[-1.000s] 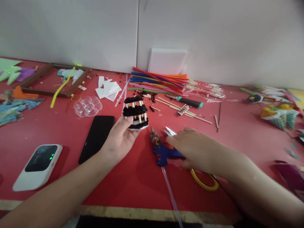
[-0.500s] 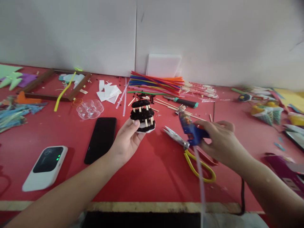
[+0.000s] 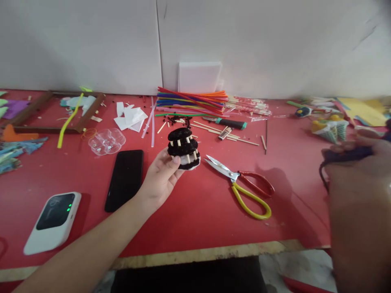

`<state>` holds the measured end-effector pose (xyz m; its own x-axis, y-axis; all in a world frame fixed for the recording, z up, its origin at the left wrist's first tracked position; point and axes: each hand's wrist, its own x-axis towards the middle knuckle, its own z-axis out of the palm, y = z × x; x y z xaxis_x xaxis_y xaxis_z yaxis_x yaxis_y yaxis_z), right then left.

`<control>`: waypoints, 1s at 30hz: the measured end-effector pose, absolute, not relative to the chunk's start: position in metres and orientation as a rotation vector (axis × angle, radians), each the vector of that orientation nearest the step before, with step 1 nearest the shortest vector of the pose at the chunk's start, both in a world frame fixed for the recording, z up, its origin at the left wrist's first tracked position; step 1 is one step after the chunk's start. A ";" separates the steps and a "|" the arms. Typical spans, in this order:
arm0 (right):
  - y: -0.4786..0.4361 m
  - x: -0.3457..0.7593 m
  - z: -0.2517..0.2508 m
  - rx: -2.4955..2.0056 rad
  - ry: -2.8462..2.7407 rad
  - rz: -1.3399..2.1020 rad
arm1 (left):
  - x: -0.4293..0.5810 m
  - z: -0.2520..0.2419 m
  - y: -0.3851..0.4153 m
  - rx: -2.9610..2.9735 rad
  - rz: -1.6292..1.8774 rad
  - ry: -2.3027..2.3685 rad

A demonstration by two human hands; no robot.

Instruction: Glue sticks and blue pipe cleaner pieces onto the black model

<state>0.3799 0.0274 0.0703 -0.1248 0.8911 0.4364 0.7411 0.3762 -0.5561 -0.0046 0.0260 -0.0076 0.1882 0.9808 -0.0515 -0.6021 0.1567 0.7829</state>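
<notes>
In my left hand (image 3: pixel 165 171) I hold a small tiered model (image 3: pixel 183 146), its black fuzzy layers kept apart by short pale wooden sticks, on a white base. My fingers grip it by the lower edge, over the red tabletop. Far to the right, my right hand (image 3: pixel 363 152) is smeared by motion and closed around the blue glue gun (image 3: pixel 345 156), whose dark cord hangs down; most of the gun is hidden by the hand. Between the hands lie scissors (image 3: pixel 233 176) with one yellow and one red handle, touched by neither.
Behind the model is a bundle of coloured pipe cleaners (image 3: pixel 189 101), with a utility knife (image 3: pixel 232 123) and thin wooden sticks (image 3: pixel 226 132). A black phone (image 3: pixel 124 179), a white device (image 3: pixel 53 221) and a clear plastic palette (image 3: pixel 106 141) lie left. A wooden frame (image 3: pixel 30 110) sits farther back.
My right hand has swung far to the right with the glue gun, away from above the scissors. My left hand still holds the model in nearly the same place. The view has shifted slightly.
</notes>
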 end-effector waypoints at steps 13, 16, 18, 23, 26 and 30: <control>0.017 0.242 0.007 -1.331 -1.631 0.881 | -0.001 -0.012 0.025 0.722 1.220 0.757; 0.007 0.245 0.005 -1.343 -1.740 0.767 | -0.002 -0.012 0.024 0.739 1.191 0.813; 0.002 0.246 0.008 -1.396 -1.729 0.675 | -0.002 -0.011 0.024 0.746 1.153 0.817; -0.003 0.242 0.013 -1.440 -1.818 0.579 | -0.001 -0.011 0.023 0.802 1.124 0.845; -0.004 0.240 0.011 -1.429 -1.842 0.547 | -0.002 -0.012 0.022 0.843 1.113 0.884; -0.006 0.238 0.010 -1.439 -1.812 0.507 | -0.001 -0.013 0.022 0.847 1.106 0.920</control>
<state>0.2382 -0.0058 0.0098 -0.0826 0.9467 0.3112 0.6479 0.2883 -0.7051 -0.0014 0.0217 -0.0128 0.1843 0.9664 -0.1792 -0.3519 0.2351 0.9060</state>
